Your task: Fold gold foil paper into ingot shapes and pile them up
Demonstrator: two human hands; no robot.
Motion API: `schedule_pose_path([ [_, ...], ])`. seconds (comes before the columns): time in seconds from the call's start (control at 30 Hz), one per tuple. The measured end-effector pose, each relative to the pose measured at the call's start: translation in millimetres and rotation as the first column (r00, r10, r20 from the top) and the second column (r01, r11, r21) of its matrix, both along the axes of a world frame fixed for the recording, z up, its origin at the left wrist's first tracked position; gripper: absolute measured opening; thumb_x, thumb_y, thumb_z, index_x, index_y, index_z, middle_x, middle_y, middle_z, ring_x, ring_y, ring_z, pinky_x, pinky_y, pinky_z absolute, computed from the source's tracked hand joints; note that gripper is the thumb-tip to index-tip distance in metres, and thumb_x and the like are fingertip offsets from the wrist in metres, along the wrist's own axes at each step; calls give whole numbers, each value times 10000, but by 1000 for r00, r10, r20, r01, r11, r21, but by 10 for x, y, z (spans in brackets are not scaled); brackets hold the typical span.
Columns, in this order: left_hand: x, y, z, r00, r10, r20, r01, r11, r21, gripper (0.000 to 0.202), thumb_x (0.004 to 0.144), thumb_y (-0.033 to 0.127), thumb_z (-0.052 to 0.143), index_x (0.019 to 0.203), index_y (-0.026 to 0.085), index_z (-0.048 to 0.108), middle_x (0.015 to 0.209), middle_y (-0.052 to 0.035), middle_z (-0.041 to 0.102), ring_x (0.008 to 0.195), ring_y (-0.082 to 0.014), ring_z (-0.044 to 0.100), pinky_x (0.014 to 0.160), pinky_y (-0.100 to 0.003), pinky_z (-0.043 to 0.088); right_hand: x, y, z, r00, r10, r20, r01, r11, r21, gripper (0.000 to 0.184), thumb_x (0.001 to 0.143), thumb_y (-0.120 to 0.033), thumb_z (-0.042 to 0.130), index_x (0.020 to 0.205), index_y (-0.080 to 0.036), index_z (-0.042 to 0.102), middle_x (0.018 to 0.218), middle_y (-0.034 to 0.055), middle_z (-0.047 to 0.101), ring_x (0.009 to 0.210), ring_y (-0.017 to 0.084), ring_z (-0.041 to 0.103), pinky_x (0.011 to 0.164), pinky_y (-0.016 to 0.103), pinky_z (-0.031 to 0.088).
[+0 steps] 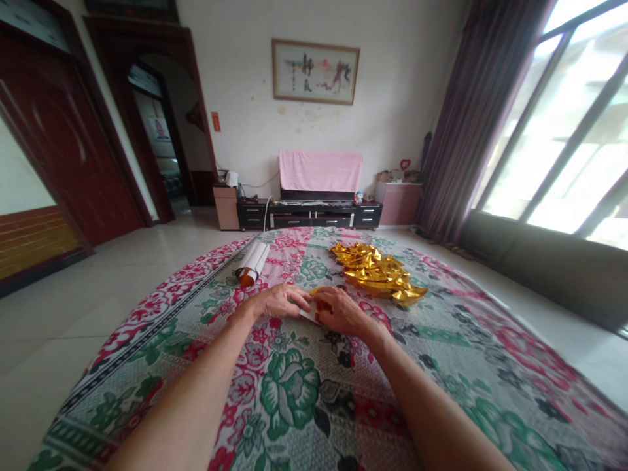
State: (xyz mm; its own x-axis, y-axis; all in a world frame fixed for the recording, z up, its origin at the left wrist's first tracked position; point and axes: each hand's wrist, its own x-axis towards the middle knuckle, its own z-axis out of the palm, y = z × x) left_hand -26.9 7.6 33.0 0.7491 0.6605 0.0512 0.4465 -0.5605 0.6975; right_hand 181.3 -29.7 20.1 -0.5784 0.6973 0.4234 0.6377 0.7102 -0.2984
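A white-and-gold paper [309,315] is gripped by the left hand [279,301] and right hand [340,310]. Farther right, gold foil shapes [375,271] are heaped.

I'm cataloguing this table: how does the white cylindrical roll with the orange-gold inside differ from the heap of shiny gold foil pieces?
Colour: the white cylindrical roll is mostly white outside; the heap of shiny gold foil pieces looks gold throughout. Shape: the roll is one cylinder, the heap many creased, pointed pieces. Spread: the heap covers more area than the roll. Both lie on the flower-patterned tablecloth.
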Motion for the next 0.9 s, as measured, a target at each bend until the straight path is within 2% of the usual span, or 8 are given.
schedule_pose_path([
  [0.2,0,6,3,999,-33,-25,34,999,41,236,665,156,604,857,242,711,1193,1,580,1099,-157,509,982,-267,330,15,-3,-23,1000,4,-26,-4,1000,-10,359,671,-147,518,1011,-189,628,891,44,605,832,156,517,755,263,380],
  [0.5,20,32,-24,999,-35,-27,37,997,66,172,703,263,614,840,243,716,1168,1,589,1083,-156,512,952,-245,350,13,-28,21,1000,-4,24,6,998,-64,412,667,-201,563,1077,-207,607,970,54,595,906,180,516,808,291,379],
  [0.7,92,22,-62,1000,-16,-21,18,994,112,152,700,255,597,785,226,719,1062,6,616,996,-142,546,863,-197,396,19,-61,58,999,-20,38,24,995,-98,330,658,-221,571,982,-190,627,955,57,574,844,168,504,770,287,384],
  [0.9,169,-1,-100,998,55,-39,-45,973,226,144,689,285,606,753,216,715,999,-9,614,943,-143,553,889,-217,385,11,-70,85,999,-15,36,20,991,-132,270,648,-236,578,910,-186,619,980,57,561,877,173,491,778,286,377],
])
